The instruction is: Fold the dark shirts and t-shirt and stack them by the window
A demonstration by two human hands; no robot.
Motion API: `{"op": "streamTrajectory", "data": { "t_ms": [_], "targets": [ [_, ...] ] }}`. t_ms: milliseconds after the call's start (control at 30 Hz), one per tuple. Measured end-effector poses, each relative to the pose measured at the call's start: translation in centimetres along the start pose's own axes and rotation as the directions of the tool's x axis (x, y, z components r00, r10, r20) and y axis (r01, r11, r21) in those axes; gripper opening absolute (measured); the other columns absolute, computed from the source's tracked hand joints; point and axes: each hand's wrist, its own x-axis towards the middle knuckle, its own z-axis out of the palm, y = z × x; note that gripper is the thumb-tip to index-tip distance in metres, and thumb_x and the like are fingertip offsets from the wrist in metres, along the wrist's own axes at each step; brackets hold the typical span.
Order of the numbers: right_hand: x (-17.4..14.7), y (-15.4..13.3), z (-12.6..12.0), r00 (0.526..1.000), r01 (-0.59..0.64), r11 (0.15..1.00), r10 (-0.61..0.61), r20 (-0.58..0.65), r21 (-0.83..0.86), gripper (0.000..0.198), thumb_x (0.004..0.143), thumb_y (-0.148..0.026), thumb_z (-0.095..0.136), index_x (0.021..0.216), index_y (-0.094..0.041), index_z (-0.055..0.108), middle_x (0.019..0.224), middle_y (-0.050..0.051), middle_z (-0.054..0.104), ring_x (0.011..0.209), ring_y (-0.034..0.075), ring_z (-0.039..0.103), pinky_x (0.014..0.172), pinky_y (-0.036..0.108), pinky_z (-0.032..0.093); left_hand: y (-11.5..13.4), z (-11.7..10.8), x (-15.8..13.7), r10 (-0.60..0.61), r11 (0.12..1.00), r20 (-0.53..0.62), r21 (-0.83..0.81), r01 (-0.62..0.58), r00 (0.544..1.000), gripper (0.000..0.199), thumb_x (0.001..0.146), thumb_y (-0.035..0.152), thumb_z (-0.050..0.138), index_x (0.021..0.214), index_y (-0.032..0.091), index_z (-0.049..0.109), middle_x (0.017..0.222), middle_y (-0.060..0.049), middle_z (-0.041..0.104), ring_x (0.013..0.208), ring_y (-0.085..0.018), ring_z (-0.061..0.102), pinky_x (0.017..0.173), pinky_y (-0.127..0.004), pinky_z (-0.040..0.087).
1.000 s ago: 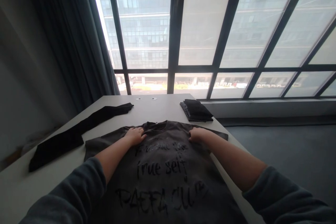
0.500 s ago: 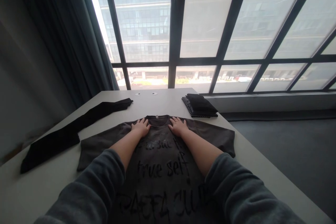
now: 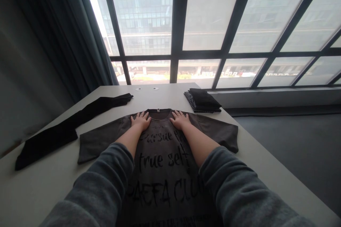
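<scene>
A dark grey-brown T-shirt (image 3: pixel 163 149) with black lettering lies spread flat, its collar at the far side and both sleeves stretched outward. My left hand (image 3: pixel 141 120) rests flat on the shirt's left shoulder beside the neckline, fingers spread. On the other side of the collar, my right hand (image 3: pixel 180 120) lies flat on the right shoulder, fingers also apart. Neither hand grips the fabric. My forearms cover part of the shirt's sides, and its lower hem is out of view.
The shirt lies on a white table (image 3: pixel 160 95). Black trousers (image 3: pixel 71 124) lie lengthwise along the left side. A stack of folded dark clothes (image 3: pixel 202 100) sits near the right edge. Beyond stand large windows (image 3: pixel 149 17) and a dark curtain (image 3: pixel 66 35).
The view has tilted down slightly, so everything sits a little higher in the picture. Both hands stay flat on the shirt's shoulders, with the left shifted slightly outward.
</scene>
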Motion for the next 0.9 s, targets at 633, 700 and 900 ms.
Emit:
{"op": "streamTrajectory", "data": {
  "t_ms": [633, 700, 900],
  "targets": [
    [0.2, 0.0, 0.1, 0.999, 0.012, 1.000, -0.011, -0.032, 0.022, 0.073, 0.103, -0.061, 0.027, 0.167, -0.028, 0.021, 0.175, 0.005, 0.010, 0.161, 0.030, 0.009, 0.125, 0.065, 0.003, -15.6, -1.0, -9.2, -0.109, 0.993, 0.006, 0.043, 0.108, 0.994, 0.065, 0.105, 0.060, 0.020, 0.166, 0.040, 0.019, 0.175, -0.004, 0.018, 0.159, -0.040, 0.020, 0.118, -0.076, 0.022],
    [0.2, 0.1, 0.2, 0.999, 0.022, 0.999, -0.021, -0.048, 0.028, 0.072, 0.104, -0.061, 0.027, 0.167, -0.027, 0.023, 0.175, 0.005, 0.012, 0.160, 0.031, 0.011, 0.125, 0.066, 0.004, -15.7, -0.7, -9.2, -0.131, 0.991, -0.014, 0.033, 0.131, 0.991, 0.064, 0.105, 0.057, 0.016, 0.167, 0.040, 0.013, 0.175, -0.002, 0.016, 0.160, -0.037, 0.017, 0.120, -0.074, 0.018],
    [-1.2, 0.3, -0.8, 0.983, 0.068, 0.997, -0.060, -0.171, 0.042, 0.058, 0.108, -0.050, 0.027, 0.159, -0.027, 0.043, 0.173, 0.005, 0.024, 0.159, 0.028, 0.017, 0.127, 0.052, 0.016, -16.5, -1.1, -8.4, -0.191, 0.981, -0.070, 0.021, 0.193, 0.979, 0.064, 0.106, 0.055, 0.016, 0.164, 0.035, 0.031, 0.173, -0.007, 0.023, 0.158, -0.038, 0.025, 0.120, -0.070, 0.024]
  ]
}}
